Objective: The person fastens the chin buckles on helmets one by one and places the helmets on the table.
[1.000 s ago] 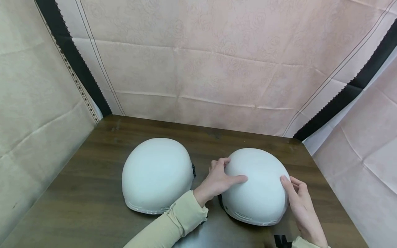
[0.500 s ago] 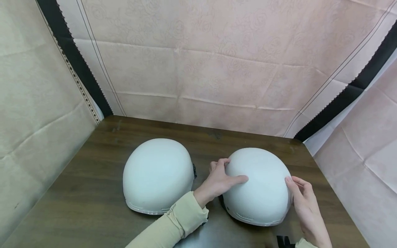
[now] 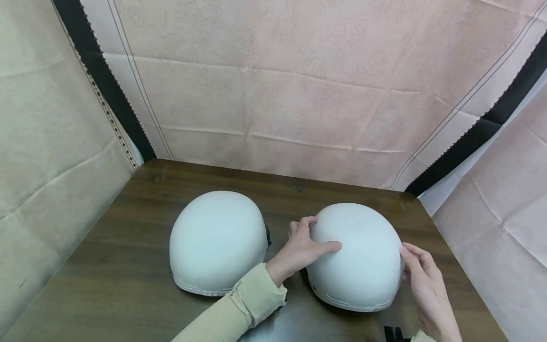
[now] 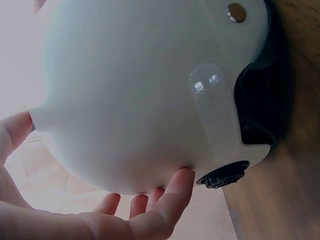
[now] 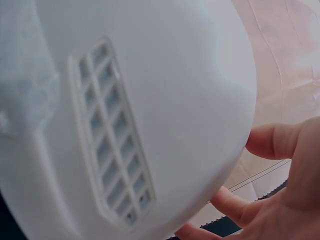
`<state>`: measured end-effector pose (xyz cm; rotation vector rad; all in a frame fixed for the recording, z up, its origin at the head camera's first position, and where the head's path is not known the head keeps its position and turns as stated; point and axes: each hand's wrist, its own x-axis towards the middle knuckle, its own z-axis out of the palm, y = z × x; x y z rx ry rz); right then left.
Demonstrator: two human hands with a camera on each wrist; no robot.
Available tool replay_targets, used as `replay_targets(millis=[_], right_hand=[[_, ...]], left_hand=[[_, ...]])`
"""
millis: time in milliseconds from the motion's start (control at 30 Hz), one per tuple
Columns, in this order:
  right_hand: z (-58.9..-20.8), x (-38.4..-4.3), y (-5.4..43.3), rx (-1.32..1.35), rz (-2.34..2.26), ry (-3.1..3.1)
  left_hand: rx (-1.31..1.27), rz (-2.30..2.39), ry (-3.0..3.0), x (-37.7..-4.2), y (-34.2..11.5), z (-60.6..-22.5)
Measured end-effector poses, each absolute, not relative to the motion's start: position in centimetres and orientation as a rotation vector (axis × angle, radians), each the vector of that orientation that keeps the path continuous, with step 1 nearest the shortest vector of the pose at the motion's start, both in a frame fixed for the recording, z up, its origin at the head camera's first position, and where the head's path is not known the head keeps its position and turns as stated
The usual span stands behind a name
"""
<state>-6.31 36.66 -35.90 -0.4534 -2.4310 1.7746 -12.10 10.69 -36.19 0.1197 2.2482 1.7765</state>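
Two white helmets sit dome-up on the wooden table in the head view. My left hand (image 3: 302, 249) holds the left side of the right-hand helmet (image 3: 359, 259), thumb laid on the dome and fingers bent down its side. In the left wrist view, these fingertips touch the shell close to a black dial (image 4: 223, 175). At the helmet's far right side is my right hand (image 3: 425, 282), thumb and fingertips at the shell. The right wrist view shows a grid-like vent (image 5: 115, 135) on this helmet. The other helmet (image 3: 218, 242) stands to the left, near my left forearm.
Brown wooden tabletop (image 3: 107, 275) surrounds both helmets. Pale fabric walls (image 3: 273, 95) with black edging (image 3: 102, 71) rise at the back and sides. A black strap (image 3: 394, 333) lies beside my right cuff.
My right hand has shifted slightly right, its thumb sliding outward to the helmet's edge. The held helmet has moved a little to the right. My left hand keeps nearly the same place.
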Motion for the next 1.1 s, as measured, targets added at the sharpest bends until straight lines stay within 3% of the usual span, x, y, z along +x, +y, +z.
replay_targets(millis=[1100], right_hand=[[-34.0,-6.4,35.5,-0.657,1.604,-2.407]], left_hand=[[0.147,1.796,2.265,-11.8,10.5,-35.0]])
